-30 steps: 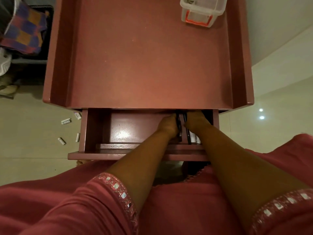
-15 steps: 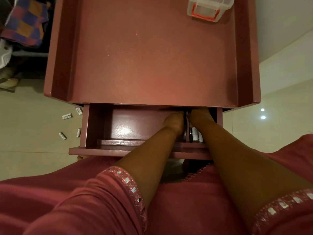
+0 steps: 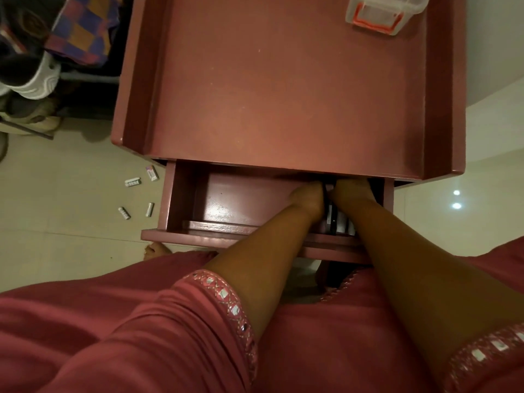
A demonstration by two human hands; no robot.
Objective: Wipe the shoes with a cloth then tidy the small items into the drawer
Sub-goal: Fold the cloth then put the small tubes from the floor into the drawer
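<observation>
The open drawer [image 3: 226, 197] of a red-brown side table [image 3: 283, 95] sticks out toward me. Both hands reach into its right part. My left hand [image 3: 307, 198] and my right hand [image 3: 351, 191] sit close together on either side of several dark and white small items [image 3: 333, 219] standing in a row. The fingertips of both hands are hidden under the table's front edge. Several small white items [image 3: 133, 182] lie scattered on the floor left of the drawer. White-soled shoes [image 3: 37, 80] sit on a rack at the far left.
A clear plastic container with a red clasp [image 3: 377, 12] stands at the back right of the table top. A checked cloth [image 3: 82, 32] lies on the rack above the shoes. Pale floor tiles [image 3: 56, 236] surround the table. My red garment fills the foreground.
Both hands stay in the drawer's right part and have drawn closer together around the row of items. The view has shifted slightly.
</observation>
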